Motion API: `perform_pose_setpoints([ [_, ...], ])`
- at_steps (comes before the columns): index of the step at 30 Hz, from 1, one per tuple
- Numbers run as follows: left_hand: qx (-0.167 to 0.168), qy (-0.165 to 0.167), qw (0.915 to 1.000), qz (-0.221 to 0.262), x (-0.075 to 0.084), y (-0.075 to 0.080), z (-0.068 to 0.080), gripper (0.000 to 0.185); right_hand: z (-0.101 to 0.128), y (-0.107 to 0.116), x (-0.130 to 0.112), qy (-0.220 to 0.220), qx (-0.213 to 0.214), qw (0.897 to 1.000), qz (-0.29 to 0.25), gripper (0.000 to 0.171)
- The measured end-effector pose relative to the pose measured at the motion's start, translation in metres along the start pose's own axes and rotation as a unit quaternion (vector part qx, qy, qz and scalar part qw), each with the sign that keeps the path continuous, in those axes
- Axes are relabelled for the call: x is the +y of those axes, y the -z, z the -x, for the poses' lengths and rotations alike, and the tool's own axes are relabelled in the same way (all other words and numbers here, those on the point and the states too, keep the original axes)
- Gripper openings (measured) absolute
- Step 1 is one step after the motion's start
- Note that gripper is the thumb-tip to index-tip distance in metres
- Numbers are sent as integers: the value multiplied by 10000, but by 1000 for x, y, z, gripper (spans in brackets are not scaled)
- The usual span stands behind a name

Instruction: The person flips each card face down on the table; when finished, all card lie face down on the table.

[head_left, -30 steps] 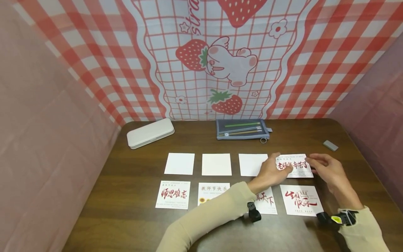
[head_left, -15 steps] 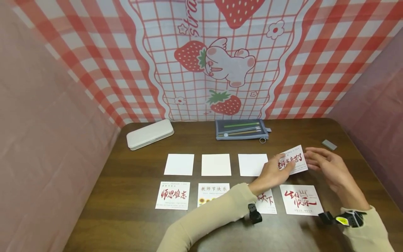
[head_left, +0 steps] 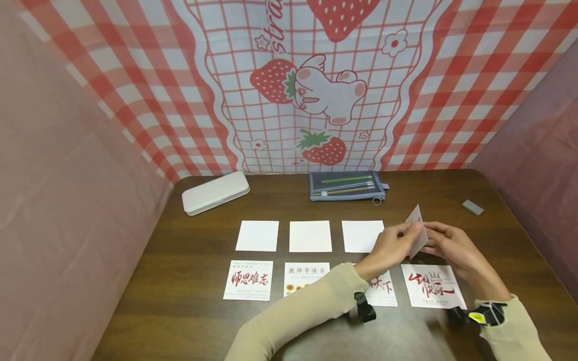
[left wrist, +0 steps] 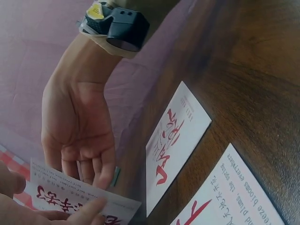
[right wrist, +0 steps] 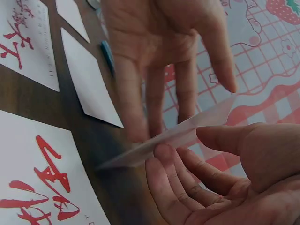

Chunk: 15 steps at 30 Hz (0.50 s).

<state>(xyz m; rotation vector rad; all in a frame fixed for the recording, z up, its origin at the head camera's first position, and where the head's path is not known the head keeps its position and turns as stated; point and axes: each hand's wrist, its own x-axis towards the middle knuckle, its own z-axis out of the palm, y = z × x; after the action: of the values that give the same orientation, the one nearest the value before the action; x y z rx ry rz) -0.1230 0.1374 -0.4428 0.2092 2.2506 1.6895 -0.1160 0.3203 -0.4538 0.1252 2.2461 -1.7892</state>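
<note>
White card (head_left: 416, 230), red calligraphy, tilted on edge

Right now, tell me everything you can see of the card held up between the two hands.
The card is thin white card stock with red brush lettering and fine small print on one face. It is lifted off the table, tipped nearly on edge, above the far-right gap in the card rows. The left hand pinches its near-left edge; the right hand touches its other side with straight fingers.
</note>
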Motion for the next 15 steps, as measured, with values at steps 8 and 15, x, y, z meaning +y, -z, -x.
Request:
perform_pose_setpoints([
  [8,-203,-9,9791,2024,-1,1,-2,40,1,-6,-1,-259,353,9945,953,69],
  [15,-31,-49,9539,3001,-3,4,-7,35,-1,2,1,-648,668,9807,1718,80],
])
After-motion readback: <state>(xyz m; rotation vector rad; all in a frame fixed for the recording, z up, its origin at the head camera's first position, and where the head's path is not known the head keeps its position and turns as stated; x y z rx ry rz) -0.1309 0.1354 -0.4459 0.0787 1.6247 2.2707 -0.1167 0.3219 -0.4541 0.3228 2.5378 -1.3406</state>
